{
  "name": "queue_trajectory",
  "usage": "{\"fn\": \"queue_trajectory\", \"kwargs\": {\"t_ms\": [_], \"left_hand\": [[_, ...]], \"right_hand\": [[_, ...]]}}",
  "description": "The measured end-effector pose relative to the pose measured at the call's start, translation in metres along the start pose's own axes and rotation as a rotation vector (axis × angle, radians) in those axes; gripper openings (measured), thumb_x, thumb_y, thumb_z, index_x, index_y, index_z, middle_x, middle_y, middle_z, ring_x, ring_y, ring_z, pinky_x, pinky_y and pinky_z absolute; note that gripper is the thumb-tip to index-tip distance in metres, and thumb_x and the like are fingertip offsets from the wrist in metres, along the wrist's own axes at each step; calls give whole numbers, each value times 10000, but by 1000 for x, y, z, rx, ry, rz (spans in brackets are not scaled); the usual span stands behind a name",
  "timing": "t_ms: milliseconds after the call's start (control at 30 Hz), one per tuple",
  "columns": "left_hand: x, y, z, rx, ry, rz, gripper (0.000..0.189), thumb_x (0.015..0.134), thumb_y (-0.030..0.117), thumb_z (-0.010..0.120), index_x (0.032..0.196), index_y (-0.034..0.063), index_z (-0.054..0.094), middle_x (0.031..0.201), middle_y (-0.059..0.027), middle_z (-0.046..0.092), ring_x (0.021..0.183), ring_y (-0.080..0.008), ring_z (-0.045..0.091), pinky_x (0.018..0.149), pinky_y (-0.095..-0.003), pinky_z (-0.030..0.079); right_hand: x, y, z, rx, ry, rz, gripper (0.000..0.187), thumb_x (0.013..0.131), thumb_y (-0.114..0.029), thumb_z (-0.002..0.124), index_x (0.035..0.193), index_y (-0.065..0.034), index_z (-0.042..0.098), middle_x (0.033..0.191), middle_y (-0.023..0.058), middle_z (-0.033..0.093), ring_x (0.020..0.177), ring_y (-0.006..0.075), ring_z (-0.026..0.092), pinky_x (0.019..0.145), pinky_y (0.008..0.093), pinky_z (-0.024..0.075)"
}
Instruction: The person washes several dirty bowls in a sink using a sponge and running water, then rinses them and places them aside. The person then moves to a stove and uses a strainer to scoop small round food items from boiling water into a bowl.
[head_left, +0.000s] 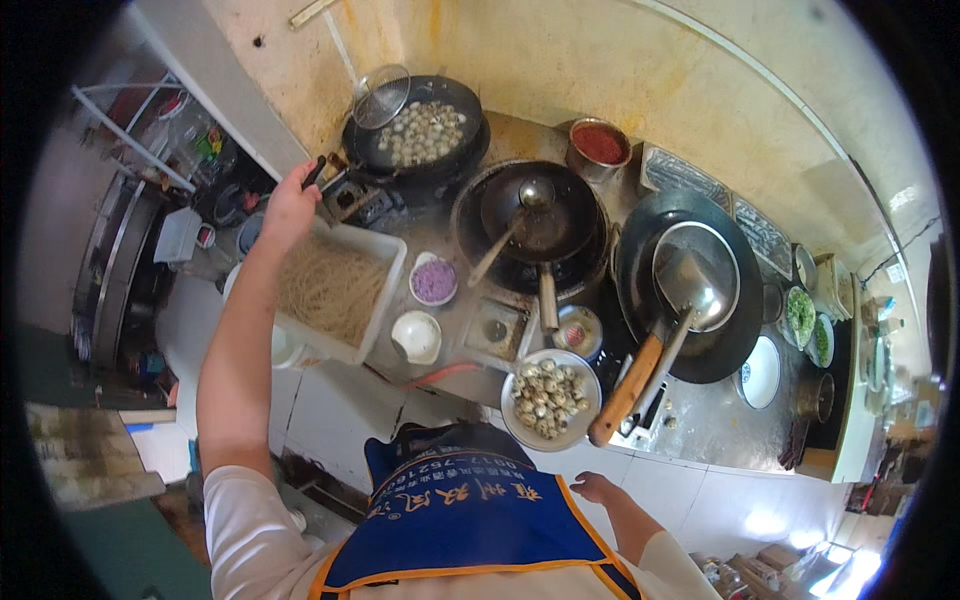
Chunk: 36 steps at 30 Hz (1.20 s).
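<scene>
My left hand (294, 201) reaches far forward, closed around a black handle (315, 172) at the left edge of a black wok (469, 101). The wok holds many small pale eggs (424, 133) in its base and sits tilted over the back left burner. A wire-mesh skimmer (381, 96) leans on its rim. Down by my blue apron (480, 517), my right hand (596, 487) hangs with nothing visible in it, fingers loosely apart. Just above that hand stands a white bowl (510, 409) of speckled quail eggs (551, 397).
Below my left forearm is a white tub (386, 300) of brown noodle-like strands. A bowl of chopped purple food (433, 281) stands beside it. Another wok (577, 225) holds a ladle. Rightward, a large wok (720, 352) carries a metal scoop with its wooden handle (626, 394) jutting toward me.
</scene>
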<state>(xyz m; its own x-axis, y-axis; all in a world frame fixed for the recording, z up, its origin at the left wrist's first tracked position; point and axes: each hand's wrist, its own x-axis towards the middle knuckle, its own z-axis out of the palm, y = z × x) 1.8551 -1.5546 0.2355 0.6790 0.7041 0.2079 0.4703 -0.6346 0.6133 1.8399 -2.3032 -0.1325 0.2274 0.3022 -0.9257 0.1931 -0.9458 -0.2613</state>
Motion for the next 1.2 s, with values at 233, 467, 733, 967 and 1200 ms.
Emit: {"fn": "queue_trajectory", "kwargs": {"t_ms": [233, 467, 733, 967, 1200], "left_hand": [[103, -60, 29, 368, -115, 198, 463, 932, 78, 506, 1389, 148, 524, 1127, -241, 656, 1040, -423, 624, 887, -491, 493], [174, -108, 49, 393, -255, 248, 510, 909, 33, 456, 1407, 133, 507, 1104, -237, 654, 1048, -409, 622, 915, -487, 492], [190, -150, 50, 91, -432, 330, 465, 954, 93, 518, 1417, 77, 478, 1293, -216, 612, 1154, -404, 600, 996, -456, 459], [171, -143, 25, -285, -823, -190, 515, 971, 72, 494, 1478, 104, 414, 980, -89, 606, 599, -128, 514, 483, -293, 404], [152, -114, -7, -572, -917, -455, 500, 1003, 72, 449, 1493, 108, 355, 880, -50, 529, 525, -58, 357, 426, -215, 282]], "right_hand": [[-33, -95, 46, 281, 161, -24, 519, 892, -358, 676, 1299, -44, 600, 1055, 170, 702, 905, 269, 698, 799, 361, 561], [-40, -205, 137, 348, 266, 38, 380, 862, -217, 648, 1216, -79, 654, 1260, 115, 651, 1059, 258, 662, 900, 365, 546], [21, -274, 205, 464, 398, -104, 366, 854, -254, 670, 1206, -155, 663, 1264, 116, 636, 1177, 324, 595, 945, 402, 530], [9, -317, 157, 552, 391, 205, 348, 961, -318, 591, 1227, -98, 630, 924, 86, 734, 907, 261, 704, 875, 385, 548], [-1, -312, 139, 626, 505, 112, 449, 899, -314, 669, 1210, 5, 608, 938, 185, 730, 848, 246, 723, 779, 362, 568]]}}
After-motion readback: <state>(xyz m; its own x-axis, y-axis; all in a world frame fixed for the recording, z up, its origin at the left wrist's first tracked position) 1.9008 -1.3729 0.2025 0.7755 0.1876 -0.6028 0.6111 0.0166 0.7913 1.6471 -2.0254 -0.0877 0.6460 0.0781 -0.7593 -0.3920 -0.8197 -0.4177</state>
